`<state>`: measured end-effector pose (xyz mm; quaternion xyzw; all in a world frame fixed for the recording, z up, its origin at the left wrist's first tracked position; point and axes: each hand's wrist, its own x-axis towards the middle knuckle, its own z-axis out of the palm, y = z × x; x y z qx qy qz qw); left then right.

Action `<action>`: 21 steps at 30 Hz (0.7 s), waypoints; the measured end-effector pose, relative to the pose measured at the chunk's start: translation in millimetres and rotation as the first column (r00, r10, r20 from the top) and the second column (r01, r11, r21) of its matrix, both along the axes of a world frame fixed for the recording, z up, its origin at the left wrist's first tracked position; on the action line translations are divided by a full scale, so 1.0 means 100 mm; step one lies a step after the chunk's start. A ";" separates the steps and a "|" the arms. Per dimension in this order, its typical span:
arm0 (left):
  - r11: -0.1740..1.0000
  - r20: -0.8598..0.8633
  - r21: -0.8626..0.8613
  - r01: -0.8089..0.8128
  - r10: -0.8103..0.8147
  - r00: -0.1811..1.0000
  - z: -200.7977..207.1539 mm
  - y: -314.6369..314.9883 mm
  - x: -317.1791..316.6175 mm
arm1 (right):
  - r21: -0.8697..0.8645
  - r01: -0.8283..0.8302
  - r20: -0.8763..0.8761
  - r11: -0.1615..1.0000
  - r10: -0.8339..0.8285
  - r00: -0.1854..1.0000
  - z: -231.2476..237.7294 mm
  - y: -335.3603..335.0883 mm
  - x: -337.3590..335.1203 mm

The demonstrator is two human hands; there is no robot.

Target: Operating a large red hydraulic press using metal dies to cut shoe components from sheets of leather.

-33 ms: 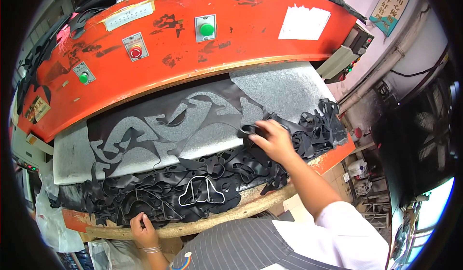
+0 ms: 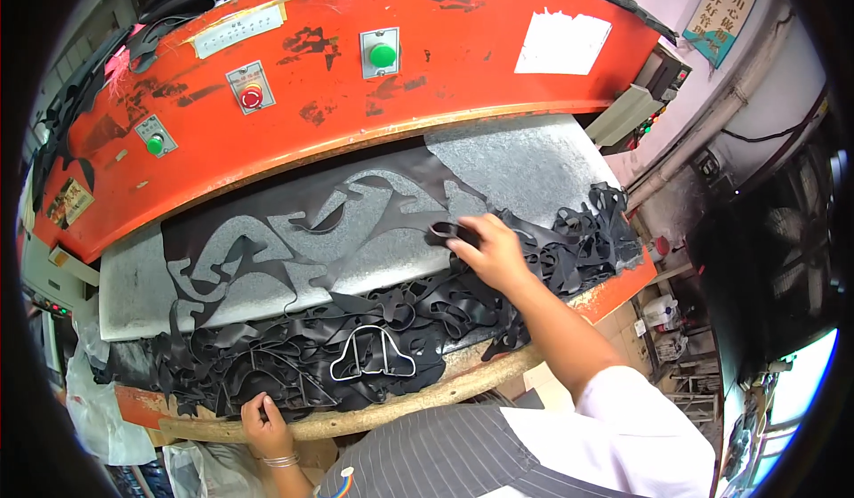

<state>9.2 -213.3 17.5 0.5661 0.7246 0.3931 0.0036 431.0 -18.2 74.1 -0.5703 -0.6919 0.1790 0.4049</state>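
Observation:
Over the grey cutting bed [image 2: 525, 155] my right hand [image 2: 495, 253] is closed on a dark curled strip [image 2: 450, 234], which sticks out past the fingertips to the left. Beneath and beyond it lies a black leather-like sheet [image 2: 382, 222] with large curved shapes cut out. My left hand [image 2: 265, 427] rests at the front edge beside black scraps, its fingers curled closed; whatever they hold is hidden. Between the hands, a metal cutting die [image 2: 372, 366] with a thin outlined shape lies on the scrap pile [image 2: 391, 307].
A red press beam [image 2: 311, 80] with green and red buttons spans the far side of the bed. Tangled scraps run along the near side, behind a worn wooden front rail [image 2: 356, 416]. Plastic bags [image 2: 107, 409] hang at the left; a pipe [image 2: 694, 137] climbs the right wall.
My right hand has shifted slightly left with the dark strip. My left hand, the sheet and the cutting die have stayed in place.

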 end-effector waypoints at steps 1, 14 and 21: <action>1.000 0.001 0.006 0.008 -0.008 1.000 0.00 0.01 0.01 | 0.012 0.025 0.015 1.000 -0.025 1.000 -0.11 0.19 -0.09; 0.985 -0.084 -0.172 -0.003 -0.012 0.996 0.39 -0.12 -0.03 | -0.081 0.112 0.232 0.990 -0.090 0.969 -0.49 0.35 -0.22; 0.972 -0.160 -0.233 0.042 -0.081 0.984 0.61 -0.04 -0.10 | -0.043 0.107 0.169 0.993 -0.098 0.981 -0.38 0.32 -0.30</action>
